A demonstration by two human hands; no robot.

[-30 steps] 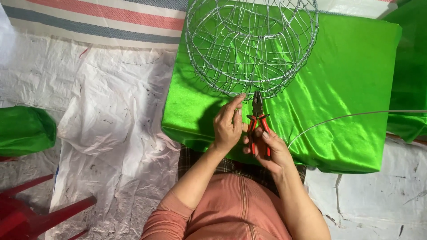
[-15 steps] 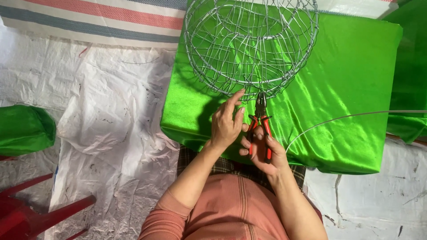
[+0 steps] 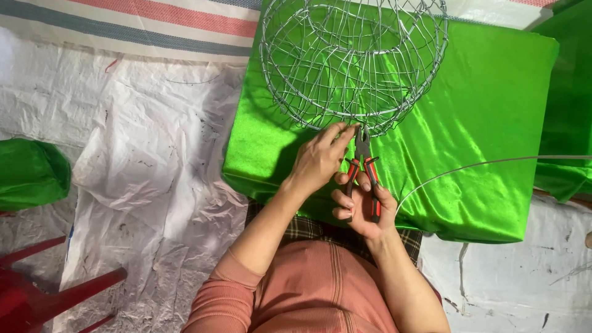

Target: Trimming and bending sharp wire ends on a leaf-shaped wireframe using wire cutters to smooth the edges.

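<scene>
The wire basket frame (image 3: 353, 61) rests on the counter (image 3: 493, 111), which is wrapped in shiny green cloth; the frame is the reference for all positions below. It is a rounded cage of thin silver wire, open side facing up, and its upper part runs out of view at the top edge.

The left hand (image 3: 317, 161) sits at the near rim of the frame, fingers pinched together on the wire at the lowest point of the rim. The right hand (image 3: 364, 206) is just below that point, clenched around the red-and-black handles of a pair of pliers (image 3: 362, 169). The plier nose points up and meets the frame rim right beside the left fingertips. Whether the nose is closed on a wire cannot be told.

A single loose wire (image 3: 481, 165) curves away below and to the right of the frame, across the counter toward the right edge.

Left of the frame, crumpled white plastic sheeting (image 3: 142, 160) covers the floor. A red chair (image 3: 43, 290) stands far below-left.
</scene>
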